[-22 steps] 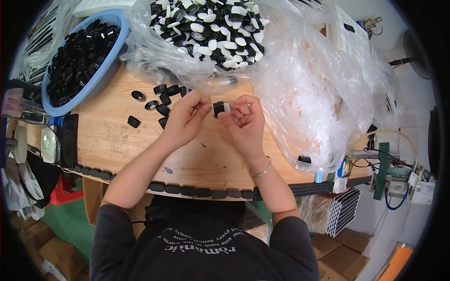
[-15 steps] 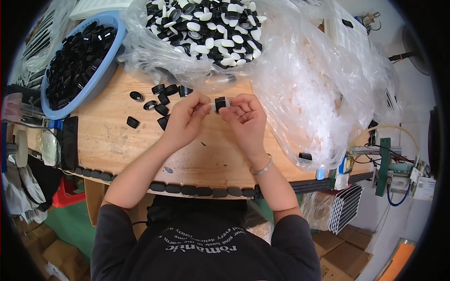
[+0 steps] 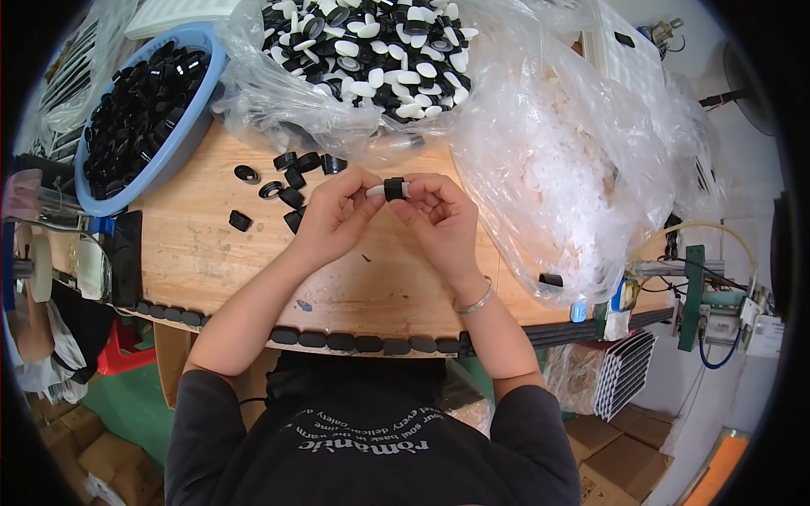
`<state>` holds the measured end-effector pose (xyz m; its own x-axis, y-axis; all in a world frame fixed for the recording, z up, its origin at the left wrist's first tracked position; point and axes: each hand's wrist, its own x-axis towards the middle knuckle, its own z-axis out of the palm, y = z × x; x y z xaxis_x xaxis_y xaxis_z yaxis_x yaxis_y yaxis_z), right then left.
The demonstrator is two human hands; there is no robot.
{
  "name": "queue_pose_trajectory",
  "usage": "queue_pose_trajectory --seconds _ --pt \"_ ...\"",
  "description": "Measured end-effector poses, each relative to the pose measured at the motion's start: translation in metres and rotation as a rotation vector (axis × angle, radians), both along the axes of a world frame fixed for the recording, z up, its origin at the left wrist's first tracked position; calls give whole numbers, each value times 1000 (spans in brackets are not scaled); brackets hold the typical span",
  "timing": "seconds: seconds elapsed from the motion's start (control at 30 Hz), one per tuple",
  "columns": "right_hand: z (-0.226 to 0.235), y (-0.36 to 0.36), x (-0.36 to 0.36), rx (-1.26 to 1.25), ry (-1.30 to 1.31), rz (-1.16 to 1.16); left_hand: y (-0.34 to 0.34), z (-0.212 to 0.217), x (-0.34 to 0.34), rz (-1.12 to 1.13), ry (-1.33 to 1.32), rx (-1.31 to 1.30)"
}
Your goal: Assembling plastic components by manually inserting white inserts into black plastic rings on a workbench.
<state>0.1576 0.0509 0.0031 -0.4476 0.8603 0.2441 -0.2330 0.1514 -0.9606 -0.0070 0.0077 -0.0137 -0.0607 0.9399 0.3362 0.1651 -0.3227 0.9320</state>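
Observation:
Both my hands meet above the middle of the wooden table, around a small black ring-like cap (image 3: pixel 394 189). My left hand (image 3: pixel 337 215) is closed, its thumb and forefinger pinching a small white piece (image 3: pixel 375 191) against the cap's left side. On the other side, my right hand (image 3: pixel 440 218) pinches the cap, where a pale edge sticks out near the fingertips. How far the white piece reaches into the cap is hidden. Several loose black caps (image 3: pixel 291 196) lie on the table left of my left hand.
A blue basin (image 3: pixel 213 72) full of black caps stands at the left. Behind my hands, a clear bag (image 3: pixel 295 105) holds mixed black and white pieces. At the right lies a plastic bag (image 3: pixel 506 160) of white pieces. Black pads (image 3: pixel 340 341) line the table's front edge.
The cap has turned between my fingers and dropped slightly, and more of the white piece shows at its left. At the far left edge, what looks like another person's arm has appeared.

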Motion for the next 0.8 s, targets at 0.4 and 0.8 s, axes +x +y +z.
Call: queue_pose_trajectory --seconds 0.4,0.8 --pt "7 2 4 -64 -91 79 -3 24 -15 -38 369 137" --pt "1 3 3 88 -88 34 -2 19 -11 -25 294 67"
